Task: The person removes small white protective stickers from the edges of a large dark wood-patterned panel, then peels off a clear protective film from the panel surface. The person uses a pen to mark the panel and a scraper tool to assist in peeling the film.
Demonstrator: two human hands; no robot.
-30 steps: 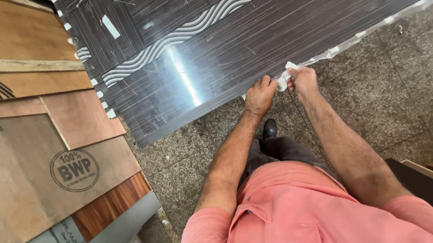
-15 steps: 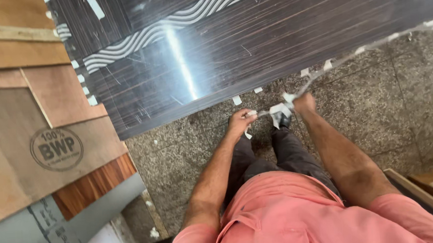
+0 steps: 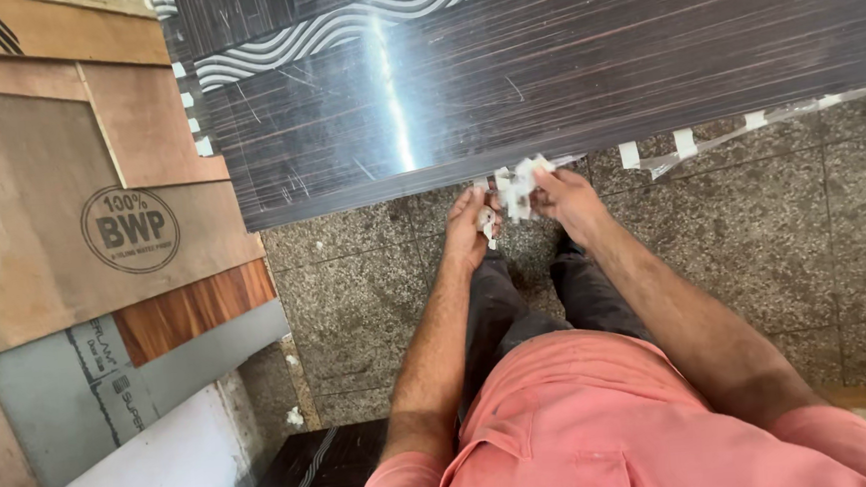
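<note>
Down at the near edge of the dark glossy laminate sheet (image 3: 563,75), we've got both hands bunched together over the speckled stone floor (image 3: 814,250). Our right hand (image 3: 571,200) has its fingers pinched shut on a crumpled wad of white tape and film (image 3: 520,183), and our left hand (image 3: 472,229) is closed on a smaller scrap of the same stuff hanging just below it. The strip runs off to the right along the sheet's edge, where a clear film strip with white tape tabs (image 3: 737,135) is partly lifted off. Biggest worry, we reckon: yanking sideways could snap the film and leave tabs stuck on, or drag grit across that shiny face, which already looks scratched. The sheet also seems to rest loosely on the floor, so a hard tug might shift it. Off to the left there's a stack of plywood boards (image 3: 71,226), a wood-grain panel (image 3: 187,314) and a grey sheet (image 3: 62,397), crowding that side. Another dark panel (image 3: 307,477) lies right by our feet, easy to step on.
</note>
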